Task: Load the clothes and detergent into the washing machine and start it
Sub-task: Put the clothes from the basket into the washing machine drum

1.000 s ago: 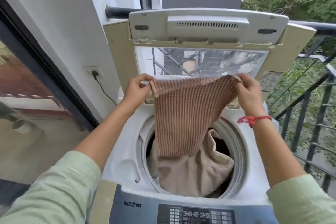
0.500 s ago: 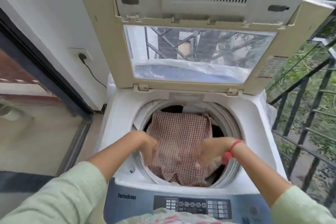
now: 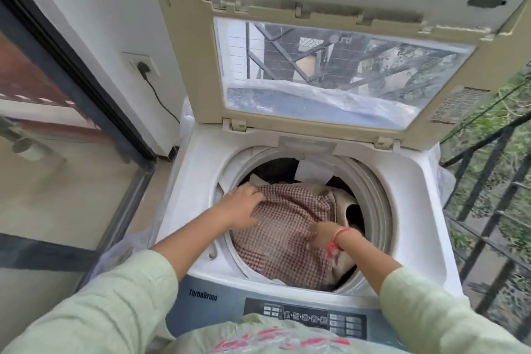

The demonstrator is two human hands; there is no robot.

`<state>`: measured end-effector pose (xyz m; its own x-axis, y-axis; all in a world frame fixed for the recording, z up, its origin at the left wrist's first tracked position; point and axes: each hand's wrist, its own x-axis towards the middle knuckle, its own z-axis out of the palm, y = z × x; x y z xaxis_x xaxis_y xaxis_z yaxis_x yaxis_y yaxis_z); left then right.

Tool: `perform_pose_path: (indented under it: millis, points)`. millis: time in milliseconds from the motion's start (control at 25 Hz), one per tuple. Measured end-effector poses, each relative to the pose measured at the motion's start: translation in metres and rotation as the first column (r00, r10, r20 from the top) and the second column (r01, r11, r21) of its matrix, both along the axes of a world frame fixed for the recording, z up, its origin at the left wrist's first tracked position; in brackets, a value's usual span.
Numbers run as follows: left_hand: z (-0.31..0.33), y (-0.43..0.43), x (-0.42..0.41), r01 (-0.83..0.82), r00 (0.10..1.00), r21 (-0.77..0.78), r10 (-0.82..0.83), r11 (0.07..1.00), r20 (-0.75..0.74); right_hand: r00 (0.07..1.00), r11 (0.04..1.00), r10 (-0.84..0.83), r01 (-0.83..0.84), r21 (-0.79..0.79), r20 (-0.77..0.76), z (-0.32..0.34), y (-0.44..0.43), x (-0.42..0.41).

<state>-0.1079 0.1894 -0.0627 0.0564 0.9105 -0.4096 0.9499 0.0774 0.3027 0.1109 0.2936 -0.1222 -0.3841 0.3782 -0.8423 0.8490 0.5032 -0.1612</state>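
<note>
Checked cloth (image 3: pixel 287 227) lies inside drum (image 3: pixel 376 198) of washing machine (image 3: pixel 195 181), covering most of opening, atop beige garment (image 3: pixel 342 204) that shows at drum's far and right side. Drum depths hidden under clothes. Left grip (image 3: pixel 241 207) at drum's left edge, fingers curled into bunched cloth. Right grip (image 3: pixel 320 234) near drum's middle, blurred, fingertips buried in folds; whether it holds cloth, cannot tell. Lid (image 3: pixel 189 66) upright at machine's back edge, top cut off. Control panel (image 3: pixel 304 316) at front edge, partly hidden by person's clothing.
</note>
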Motion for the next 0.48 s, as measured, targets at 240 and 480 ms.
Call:
perform_pose_path:
  millis: [240,480]
  points:
    - [0.066,-0.05,-0.024,-0.331,0.943,0.39,0.282,0.859,0.178,0.706,0.927,-0.102,0.322,0.19,-0.701,0.114,-0.037,-0.038]
    - [0.089,-0.189,-0.084,-0.672,0.696,0.593,0.651,0.443,0.303,0.463,0.991,0.017,0.107,0.075,-0.886,0.159,-0.139,-0.124]
